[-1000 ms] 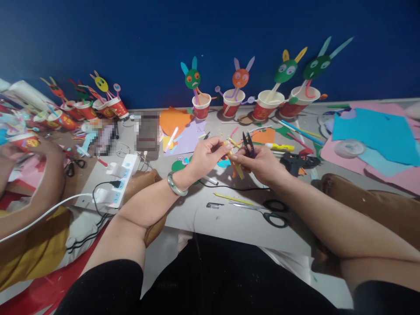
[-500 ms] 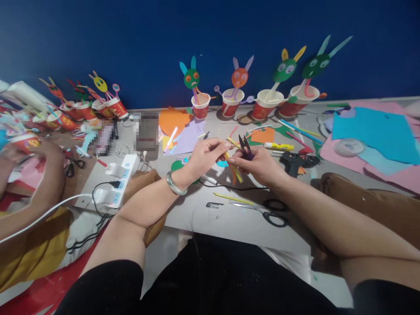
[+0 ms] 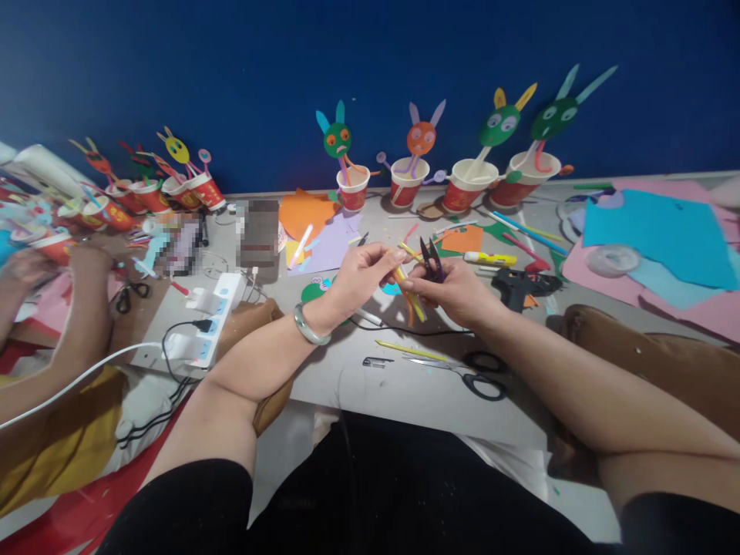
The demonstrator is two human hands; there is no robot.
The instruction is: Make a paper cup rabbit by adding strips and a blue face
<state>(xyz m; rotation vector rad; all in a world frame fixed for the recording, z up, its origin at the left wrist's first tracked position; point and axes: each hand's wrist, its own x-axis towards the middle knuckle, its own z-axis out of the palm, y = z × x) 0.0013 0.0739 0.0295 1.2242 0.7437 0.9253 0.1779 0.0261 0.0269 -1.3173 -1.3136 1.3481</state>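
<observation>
My left hand (image 3: 368, 276), with a bangle on its wrist, pinches a bundle of thin yellow and orange strips (image 3: 412, 291). My right hand (image 3: 456, 291) is closed around small dark snips (image 3: 431, 260) whose blades point up, and its thumb and finger touch the same strips. Both hands are close together above the table. Below them lie a yellow strip (image 3: 405, 348), black-handled scissors (image 3: 484, 385) and a small black clip (image 3: 378, 361).
Several red cups with paper rabbit-like figures (image 3: 352, 189) line the wall. A glue gun (image 3: 526, 287) and blue paper (image 3: 653, 231) lie to the right. A power strip (image 3: 216, 324) is at left, beyond which a person's arm (image 3: 86, 308) reaches in.
My hands keep nearly the same pose, with the strips tilted slightly differently. At the left, the other person's hands and red cup have shifted.
</observation>
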